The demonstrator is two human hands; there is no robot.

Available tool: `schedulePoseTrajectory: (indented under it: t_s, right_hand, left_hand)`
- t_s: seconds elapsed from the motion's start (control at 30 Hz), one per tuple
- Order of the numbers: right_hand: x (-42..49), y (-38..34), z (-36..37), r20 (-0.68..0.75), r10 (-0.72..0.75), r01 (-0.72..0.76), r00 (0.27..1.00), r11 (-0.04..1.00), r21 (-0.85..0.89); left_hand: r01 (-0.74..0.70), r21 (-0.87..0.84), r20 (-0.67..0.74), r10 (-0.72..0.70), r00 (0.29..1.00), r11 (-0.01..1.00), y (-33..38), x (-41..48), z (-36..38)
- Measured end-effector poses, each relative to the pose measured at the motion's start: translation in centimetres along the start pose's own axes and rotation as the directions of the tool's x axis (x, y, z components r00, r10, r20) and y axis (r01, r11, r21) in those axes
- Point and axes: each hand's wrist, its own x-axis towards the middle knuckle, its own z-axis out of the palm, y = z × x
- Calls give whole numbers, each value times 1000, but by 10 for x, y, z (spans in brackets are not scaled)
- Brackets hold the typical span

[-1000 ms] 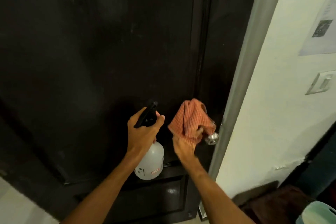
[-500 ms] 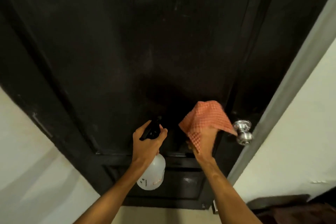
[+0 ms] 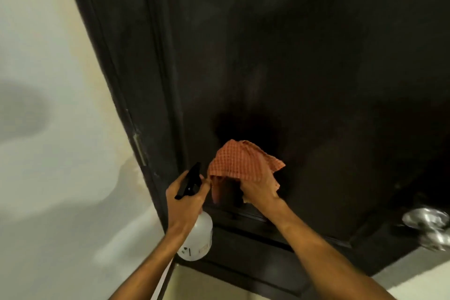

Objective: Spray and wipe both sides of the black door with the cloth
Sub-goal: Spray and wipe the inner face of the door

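- Up close, the black door [image 3: 292, 56] fills most of the view, its silver knob [image 3: 428, 224] at the lower right edge.
- The right hand [image 3: 258, 187] grips an orange checked cloth [image 3: 241, 163], bunched and held against the door's panel.
- The left hand [image 3: 187, 200] is curled round the black trigger head of a white spray bottle [image 3: 198, 241], just beside the cloth.
- A pale wall [image 3: 48, 105] lies left of the dark door frame [image 3: 126, 80].

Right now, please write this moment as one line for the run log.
left hand: grips white plastic spray bottle | right hand: holds orange checked cloth at black wooden door | round silver knob: untouched
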Motion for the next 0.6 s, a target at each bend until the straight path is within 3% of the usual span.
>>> schedulePoseTrajectory:
  t_s: [0.03,0.07,0.13,0.17,0.2,0.3,0.33,0.37,0.4,0.43,0.5,0.53,0.57,0.6]
  right_hand:
    - [22,-22,12,-59,-138,127,989,980,-151]
    - [35,-26,21,-80,-178,164,981,973,-165]
    - [47,-61,8,-222,-112,94,969,992,-88]
    - [48,-74,3,-334,-122,116,935,993,-36]
    - [56,-92,13,-412,-230,222,882,973,-66]
    - [60,-117,66,-76,-327,330,942,943,34]
    - [61,-110,93,69,-368,359,927,926,117]
    - [69,-116,109,250,-358,333,900,933,138]
    - [72,-99,133,305,-338,281,891,935,215]
    - [87,-105,149,383,-279,235,881,959,158]
    - [99,-120,137,343,-346,370,873,929,-5]
    - [103,-129,135,228,-376,402,898,912,-78]
    - [101,-142,116,198,-326,328,924,944,25]
    - [107,-153,115,134,-358,354,924,934,55]
  left_hand:
    - [14,8,-53,-14,998,1000,-10,19,-26]
    - [19,23,-78,-17,997,1000,-14,27,-33]
    - [48,39,-103,-44,994,998,-24,41,-51]
    - [58,37,-107,-54,993,998,-27,43,-57]
    - [71,40,-117,-66,991,997,-38,51,-69]
    - [134,28,-148,-129,981,991,-64,69,-97]
    - [131,38,-147,-124,981,991,-68,70,-98]
    - [137,51,-150,-128,980,989,-74,75,-107]
    - [125,55,-144,-116,983,991,-77,76,-110]
    - [131,65,-145,-121,982,989,-81,77,-119]
    - [166,51,-141,-157,977,985,-95,82,-138]
    - [163,49,-147,-154,977,985,-100,83,-144]
    - [169,45,-152,-160,975,985,-96,80,-145]
    - [165,37,-151,-157,976,986,-102,80,-150]
